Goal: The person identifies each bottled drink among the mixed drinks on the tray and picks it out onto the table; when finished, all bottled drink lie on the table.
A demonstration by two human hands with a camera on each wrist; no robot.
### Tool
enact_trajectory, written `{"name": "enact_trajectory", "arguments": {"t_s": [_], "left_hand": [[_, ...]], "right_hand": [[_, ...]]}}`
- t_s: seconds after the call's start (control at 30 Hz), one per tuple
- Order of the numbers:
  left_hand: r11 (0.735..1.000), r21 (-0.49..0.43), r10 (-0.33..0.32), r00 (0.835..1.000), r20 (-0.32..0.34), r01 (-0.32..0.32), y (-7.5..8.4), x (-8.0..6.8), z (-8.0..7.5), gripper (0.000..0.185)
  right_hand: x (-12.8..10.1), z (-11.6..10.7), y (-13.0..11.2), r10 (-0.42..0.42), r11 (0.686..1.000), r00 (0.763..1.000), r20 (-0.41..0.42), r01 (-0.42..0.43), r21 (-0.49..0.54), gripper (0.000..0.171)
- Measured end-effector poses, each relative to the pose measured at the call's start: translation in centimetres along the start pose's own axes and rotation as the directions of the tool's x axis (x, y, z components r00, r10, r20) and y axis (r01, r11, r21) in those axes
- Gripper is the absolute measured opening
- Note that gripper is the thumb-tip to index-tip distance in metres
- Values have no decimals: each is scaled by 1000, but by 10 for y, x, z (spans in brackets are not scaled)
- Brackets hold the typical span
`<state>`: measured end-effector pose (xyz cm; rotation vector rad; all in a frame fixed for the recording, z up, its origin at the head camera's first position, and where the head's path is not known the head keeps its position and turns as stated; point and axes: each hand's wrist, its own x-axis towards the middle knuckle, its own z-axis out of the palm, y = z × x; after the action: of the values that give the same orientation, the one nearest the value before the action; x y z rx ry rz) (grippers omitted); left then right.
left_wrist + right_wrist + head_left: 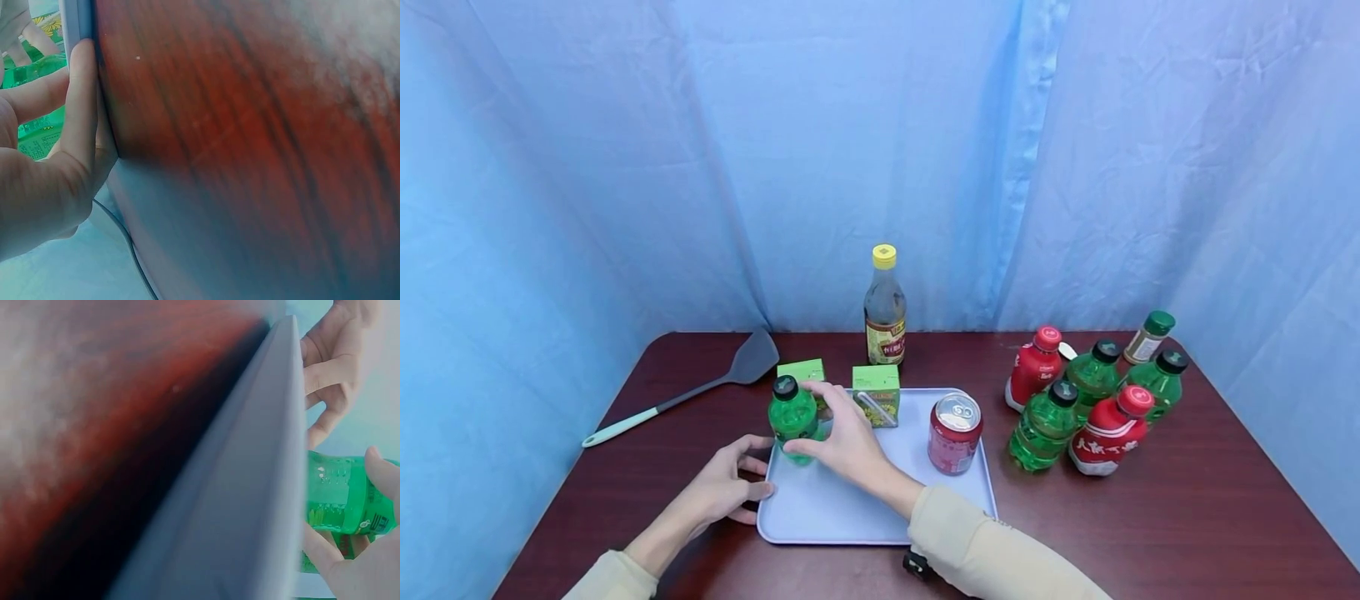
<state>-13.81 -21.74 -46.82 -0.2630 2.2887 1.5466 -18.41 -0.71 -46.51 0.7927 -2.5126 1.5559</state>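
My right hand (pixel 848 440) grips a small green soda bottle (pixel 792 417) with a black cap, thumb on the near side and fingers on the far side. The bottle is upright at the left end of a pale lavender tray (pixel 865 508). My left hand (pixel 724 482) has its extended fingertips at the tray's left rim; in the left wrist view its fingers (pixel 81 94) lie along that rim. Two green drink cartons stand at the back of the tray: one with a straw (pixel 877 396), the other (pixel 801 368) partly behind the bottle. A red soda can (pixel 955 435) stands on the tray's right side.
Behind the tray stands a yellow-capped glass bottle (pixel 885 312). A spatula (pixel 700 389) lies at the left. Green bottles (pixel 1043 429) and red-capped bottles (pixel 1108 433) cluster at the right, near a green-lidded spice jar (pixel 1148 337). Blue curtains (pixel 850 125) enclose the table (pixel 1150 533).
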Motion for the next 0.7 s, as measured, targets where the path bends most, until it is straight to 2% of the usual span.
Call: {"name": "enact_trajectory", "arguments": {"t_s": [0.4, 0.7], "left_hand": [[1000, -6, 1, 1000, 2, -1, 0, 0, 0, 65], [1000, 1, 5, 1000, 0, -5, -1, 0, 0, 65]], "right_hand": [[0, -1, -3, 16, 1000, 1000, -4, -16, -12, 79], [-1, 0, 0, -15, 1000, 1000, -20, 14, -23, 78]]}}
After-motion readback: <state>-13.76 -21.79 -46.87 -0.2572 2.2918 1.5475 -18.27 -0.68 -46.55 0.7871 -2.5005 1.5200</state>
